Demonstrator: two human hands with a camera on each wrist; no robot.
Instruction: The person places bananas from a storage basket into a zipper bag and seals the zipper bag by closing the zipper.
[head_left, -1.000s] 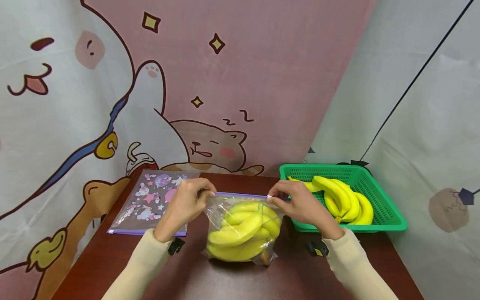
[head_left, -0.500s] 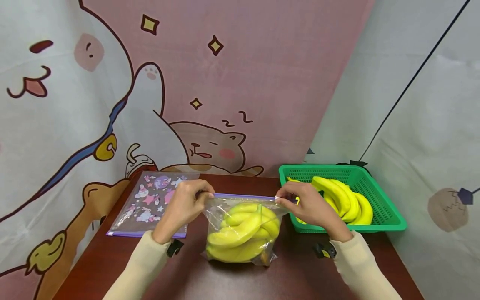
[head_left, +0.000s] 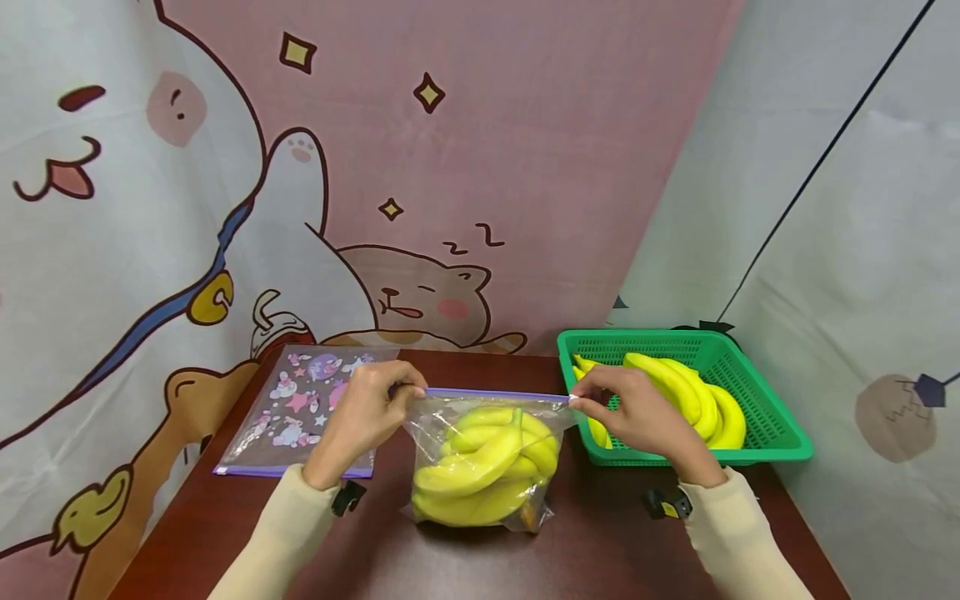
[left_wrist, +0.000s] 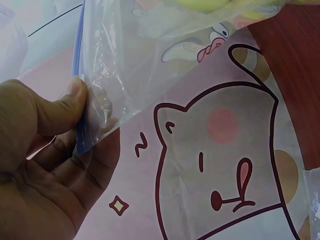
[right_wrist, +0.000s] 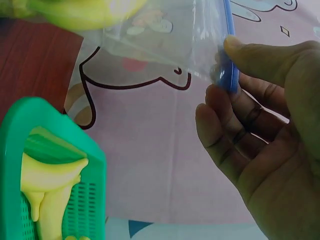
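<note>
In the head view, a clear zip bag (head_left: pixel 433 421) with a purple zip strip (head_left: pixel 495 392) stands on the table with a bunch of bananas (head_left: pixel 476 475) inside. My left hand (head_left: pixel 372 417) pinches its top left corner between thumb and fingers, as the left wrist view also shows. At the right end of the strip, my right hand (head_left: pixel 633 417) pinches the zip, where a small white slider shows at the fingertips. In the right wrist view, the thumb presses on the blue-purple strip (right_wrist: pixel 231 55) with fingers behind it. The zip looks pressed together between the hands.
A green basket (head_left: pixel 772 421) holding more bananas (head_left: pixel 686 396) stands at the back right, partly behind my right hand. A flat printed zip bag (head_left: pixel 296 400) lies on the left of the brown table (head_left: pixel 442 575). A cartoon cloth (head_left: pixel 525 167) hangs behind.
My right hand has slid rightward along the zip strip to the bag's right end, leaving more of the strip in sight. My left hand has stayed at the left corner.
</note>
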